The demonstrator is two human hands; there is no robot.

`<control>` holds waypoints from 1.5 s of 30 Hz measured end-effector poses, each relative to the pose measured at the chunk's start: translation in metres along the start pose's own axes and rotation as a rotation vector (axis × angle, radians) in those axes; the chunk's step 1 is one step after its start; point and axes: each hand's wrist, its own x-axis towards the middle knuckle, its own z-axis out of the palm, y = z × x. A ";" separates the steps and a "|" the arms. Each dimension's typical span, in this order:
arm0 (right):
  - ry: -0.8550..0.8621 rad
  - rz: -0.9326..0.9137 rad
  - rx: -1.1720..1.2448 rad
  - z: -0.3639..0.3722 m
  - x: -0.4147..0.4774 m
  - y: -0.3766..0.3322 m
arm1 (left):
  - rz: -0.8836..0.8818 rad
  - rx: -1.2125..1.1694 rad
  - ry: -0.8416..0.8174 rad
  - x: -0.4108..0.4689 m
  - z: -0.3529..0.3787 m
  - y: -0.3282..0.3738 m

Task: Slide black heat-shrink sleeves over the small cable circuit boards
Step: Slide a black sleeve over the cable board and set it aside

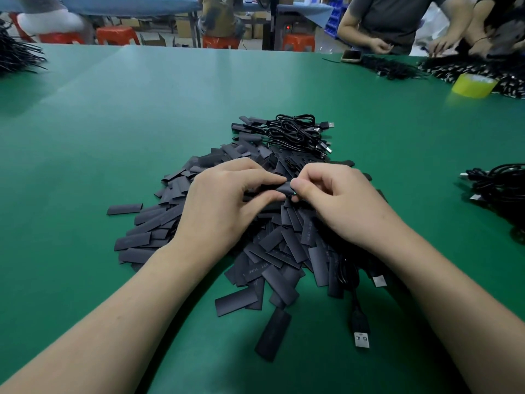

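A big heap of flat black heat-shrink sleeves point(272, 251) lies on the green table point(142, 115) in front of me. Above the heap, my left hand point(224, 200) and my right hand point(338, 200) meet and both pinch one black sleeve point(284, 189) between thumbs and fingers. Whatever is inside that sleeve is hidden by my fingers. A black USB cable point(359, 322) runs out from under my right forearm, its plug near the front. One sleeved piece point(274, 334) lies alone below the heap.
Coiled black USB cables point(298, 132) sit behind the heap, more cables point(500, 189) at the right edge. A yellow tape roll point(473, 85) and dark cable piles are at the far right, where other people's hands work. Another cable pile point(17, 55) is far left.
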 end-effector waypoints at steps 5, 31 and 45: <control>-0.060 0.064 0.134 -0.002 0.002 0.006 | 0.027 0.016 -0.006 0.001 -0.001 0.000; -0.126 0.032 0.414 -0.006 0.003 0.011 | -0.064 -0.065 -0.044 0.002 -0.003 0.004; -0.144 0.128 0.569 -0.007 0.000 0.005 | 0.101 0.110 0.070 -0.001 0.000 0.008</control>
